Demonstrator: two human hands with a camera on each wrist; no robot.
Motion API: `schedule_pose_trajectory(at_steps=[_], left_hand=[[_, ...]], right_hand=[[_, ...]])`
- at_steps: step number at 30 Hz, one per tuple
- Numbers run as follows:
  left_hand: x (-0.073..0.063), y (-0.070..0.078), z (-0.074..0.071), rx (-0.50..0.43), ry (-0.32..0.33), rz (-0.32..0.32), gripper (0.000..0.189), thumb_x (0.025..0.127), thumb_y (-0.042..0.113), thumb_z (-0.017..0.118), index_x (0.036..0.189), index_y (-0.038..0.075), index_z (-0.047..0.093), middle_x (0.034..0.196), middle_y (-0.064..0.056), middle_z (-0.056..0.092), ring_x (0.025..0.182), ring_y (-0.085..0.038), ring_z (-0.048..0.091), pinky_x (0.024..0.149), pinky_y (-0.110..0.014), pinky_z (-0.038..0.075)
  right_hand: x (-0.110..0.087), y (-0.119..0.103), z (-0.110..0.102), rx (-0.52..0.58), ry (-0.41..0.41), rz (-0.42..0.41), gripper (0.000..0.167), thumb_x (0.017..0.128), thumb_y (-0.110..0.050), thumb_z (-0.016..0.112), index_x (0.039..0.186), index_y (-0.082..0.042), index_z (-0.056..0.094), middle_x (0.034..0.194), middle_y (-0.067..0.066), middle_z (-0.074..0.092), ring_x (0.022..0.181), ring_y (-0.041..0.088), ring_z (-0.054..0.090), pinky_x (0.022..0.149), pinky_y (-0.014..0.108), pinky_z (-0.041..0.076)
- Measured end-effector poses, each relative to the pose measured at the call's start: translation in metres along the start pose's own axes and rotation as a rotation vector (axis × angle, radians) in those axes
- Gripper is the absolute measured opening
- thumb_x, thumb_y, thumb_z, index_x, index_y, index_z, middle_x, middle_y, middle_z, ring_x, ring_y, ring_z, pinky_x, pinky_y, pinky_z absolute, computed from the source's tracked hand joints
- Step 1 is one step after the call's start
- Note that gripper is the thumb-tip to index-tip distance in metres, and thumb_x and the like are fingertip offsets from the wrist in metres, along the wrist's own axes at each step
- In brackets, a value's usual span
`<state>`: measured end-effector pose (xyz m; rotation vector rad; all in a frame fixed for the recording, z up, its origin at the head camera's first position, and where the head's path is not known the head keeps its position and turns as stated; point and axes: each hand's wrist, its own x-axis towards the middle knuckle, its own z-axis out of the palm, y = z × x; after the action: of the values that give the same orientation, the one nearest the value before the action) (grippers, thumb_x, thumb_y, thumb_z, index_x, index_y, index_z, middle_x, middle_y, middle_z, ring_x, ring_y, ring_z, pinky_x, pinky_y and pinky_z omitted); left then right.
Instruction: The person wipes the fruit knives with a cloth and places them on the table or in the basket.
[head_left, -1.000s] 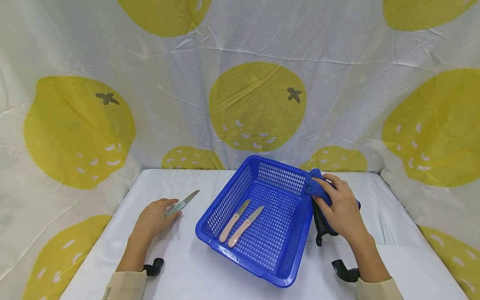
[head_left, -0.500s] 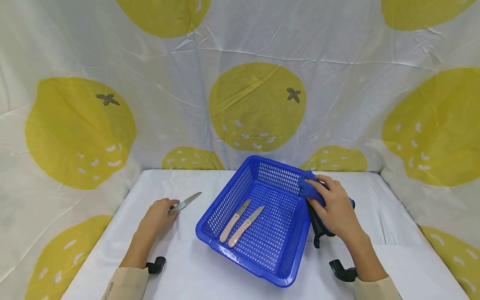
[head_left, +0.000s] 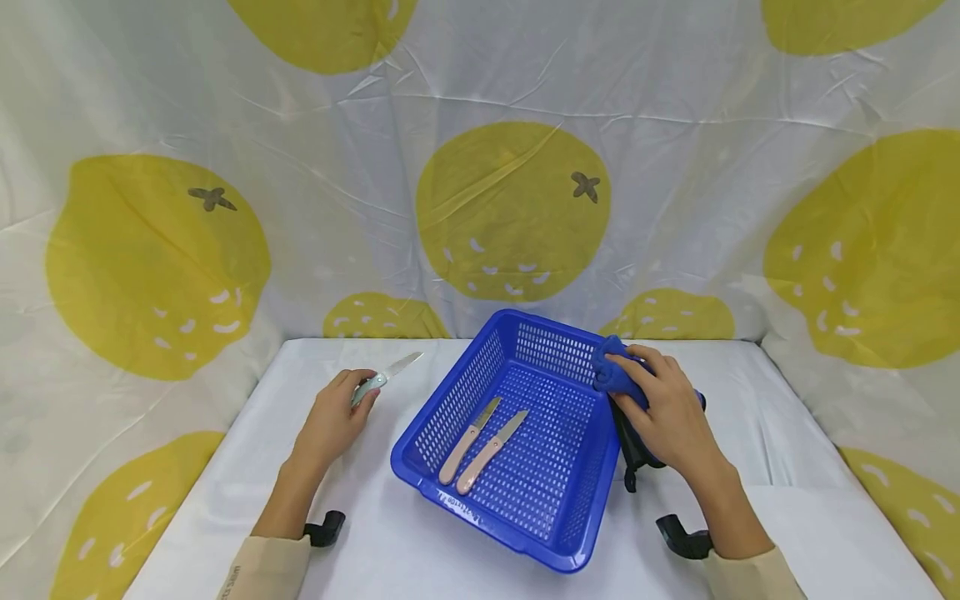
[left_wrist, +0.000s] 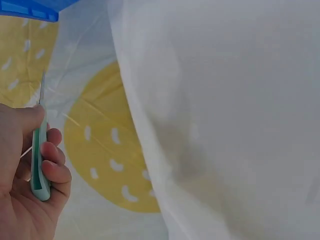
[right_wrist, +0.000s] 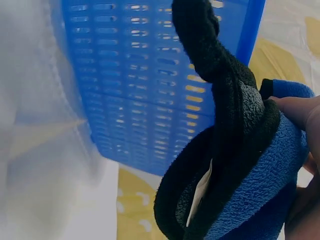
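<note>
My left hand [head_left: 330,421] grips a folding knife with a pale green handle [head_left: 367,388], its blade pointing up and to the right above the table. In the left wrist view, fingers and thumb wrap the slotted knife handle [left_wrist: 40,165]. My right hand [head_left: 671,412] holds a bunched blue cloth with black edging [head_left: 617,375] beside the right rim of a blue plastic basket [head_left: 558,425]. Up close in the right wrist view, the fuzzy cloth [right_wrist: 265,175] shows a small white tag. Two knives with pink handles, one [head_left: 459,456] left of the other [head_left: 480,467], lie in the basket.
A white cloth covers the table [head_left: 352,533]. Behind it hangs a white curtain [head_left: 675,208] printed with yellow lemons. The perforated basket takes up the middle of the table, between both hands. Black wrist straps [head_left: 326,529] sit at the sleeves.
My left hand has lifted the green knife off the table and carried it up and to the right. The right hand, with the cloth, has shifted slightly left toward the basket.
</note>
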<state>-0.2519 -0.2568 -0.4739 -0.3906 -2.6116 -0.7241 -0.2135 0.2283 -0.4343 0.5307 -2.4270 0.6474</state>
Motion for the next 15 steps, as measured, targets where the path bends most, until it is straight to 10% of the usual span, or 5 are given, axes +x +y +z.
schedule_pose_trajectory(at_steps=[15], left_hand=[[0.027, 0.106, -0.009, -0.086, 0.100, 0.129, 0.032, 0.098, 0.020, 0.071, 0.129, 0.013, 0.065, 0.122, -0.006, 0.066, 0.102, -0.022, 0.069, 0.072, -0.036, 0.062]], right_hand=[[0.024, -0.039, -0.007, 0.088, 0.067, -0.068, 0.049, 0.089, -0.006, 0.078, 0.136, -0.017, 0.067, 0.141, 0.015, 0.058, 0.130, 0.039, 0.054, 0.103, 0.061, 0.049]])
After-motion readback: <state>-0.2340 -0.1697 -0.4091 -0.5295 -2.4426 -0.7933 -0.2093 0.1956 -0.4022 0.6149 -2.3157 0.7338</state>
